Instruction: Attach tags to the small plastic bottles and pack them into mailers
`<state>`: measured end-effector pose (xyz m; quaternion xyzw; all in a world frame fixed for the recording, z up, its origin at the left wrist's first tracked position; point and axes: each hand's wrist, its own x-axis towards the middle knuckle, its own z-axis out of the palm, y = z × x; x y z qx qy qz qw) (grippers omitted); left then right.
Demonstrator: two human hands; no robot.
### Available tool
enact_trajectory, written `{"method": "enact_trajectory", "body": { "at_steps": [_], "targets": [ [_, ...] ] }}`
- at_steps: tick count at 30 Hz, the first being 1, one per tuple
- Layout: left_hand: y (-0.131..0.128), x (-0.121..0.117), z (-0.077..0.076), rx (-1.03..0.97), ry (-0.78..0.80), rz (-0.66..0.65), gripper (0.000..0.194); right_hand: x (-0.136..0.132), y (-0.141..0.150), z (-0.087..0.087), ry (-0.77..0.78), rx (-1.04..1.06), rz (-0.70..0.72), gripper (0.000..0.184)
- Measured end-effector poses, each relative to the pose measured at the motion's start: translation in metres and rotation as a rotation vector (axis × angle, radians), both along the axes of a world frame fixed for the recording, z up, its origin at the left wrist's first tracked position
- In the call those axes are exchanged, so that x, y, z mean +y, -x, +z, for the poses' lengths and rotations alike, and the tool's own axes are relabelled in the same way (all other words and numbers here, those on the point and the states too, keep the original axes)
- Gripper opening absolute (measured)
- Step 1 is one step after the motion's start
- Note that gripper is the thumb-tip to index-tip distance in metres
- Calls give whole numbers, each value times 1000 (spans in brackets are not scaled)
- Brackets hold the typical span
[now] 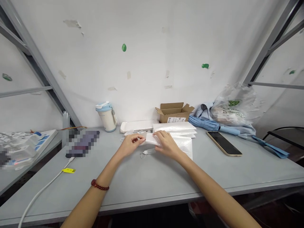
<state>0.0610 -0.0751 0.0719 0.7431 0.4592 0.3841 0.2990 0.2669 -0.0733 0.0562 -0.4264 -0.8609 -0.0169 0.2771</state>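
Note:
Between my two hands, above the grey table [133, 183], is a small white packet [150, 138] with a smooth, flat face. The fingertips of my left hand [130, 145] pinch its left end. My right hand [168, 145] closes over its right part, fingers on top, hiding that end. Under and beside the right hand lies a white bubble mailer [186, 147]. Just below the packet is a slim white item [149, 151] with a thin cord loop. More small white pieces [135, 132] with cords lie behind my left hand.
Behind the hands are a stack of white mailers [174, 127], a long white box [139, 126] and an open cardboard box [174, 117]. A cup [106, 118] stands left; a phone [223, 144], blue umbrella [209, 124] and plastic bag [234, 109] lie right. A cable [45, 188] crosses the left side.

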Motion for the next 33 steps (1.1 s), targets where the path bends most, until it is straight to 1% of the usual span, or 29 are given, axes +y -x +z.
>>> {"method": "enact_trajectory", "body": {
  "at_steps": [3, 5, 7, 9, 10, 11, 12, 15, 16, 17, 18, 20, 22, 23, 25, 27, 29, 33],
  "targets": [
    [-3, -4, 2, 1, 42, -49, 29, 0, -1, 1, -7, 18, 18, 43],
    [-2, -4, 3, -29, 77, -35, 34, 1, -2, 2, -17, 30, 21, 41],
    [2, -2, 3, -94, 84, 60, 38, 2, -5, 3, -25, 48, 3, 40],
    [6, 2, 2, -145, 74, 196, 38, 4, -7, 3, -37, 67, -25, 38],
    [8, 3, 1, -142, 79, 241, 36, 5, -8, 2, -44, 75, -42, 38],
    [9, 4, -1, -115, 100, 251, 34, 7, -9, 1, -49, 82, -58, 37],
    [9, 4, -2, -57, 143, 217, 32, 8, -10, 1, -52, 88, -72, 36],
    [6, 1, -8, 206, 315, -20, 28, 12, -12, -1, -63, 112, -94, 35],
    [4, 0, -10, 282, 350, -79, 27, 13, -13, -1, -69, 123, -95, 35],
    [2, -2, -10, 334, 368, -111, 25, 13, -13, -1, -72, 134, -92, 35],
    [0, -4, -10, 357, 376, -123, 24, 14, -14, -1, -74, 143, -88, 35],
    [-2, -7, -8, 331, 398, -147, 23, 15, -16, 0, -69, 152, -72, 36],
    [0, -8, -2, 250, 436, -196, 25, 15, -17, 0, -61, 142, -49, 36],
    [3, -9, 2, 189, 441, -200, 27, 15, -17, 0, -60, 131, -40, 36],
    [8, -7, 7, 38, 402, -131, 30, 15, -17, 0, -71, 98, -33, 35],
    [15, -5, 11, -117, 328, 11, 32, 15, -17, -1, -92, 66, -37, 34],
    [22, -1, 11, -220, 278, 124, 34, 15, -16, -2, -109, 50, -38, 34],
    [28, 4, 6, -326, 241, 222, 36, 13, -15, -1, -102, 51, -28, 36]
  ]
}}
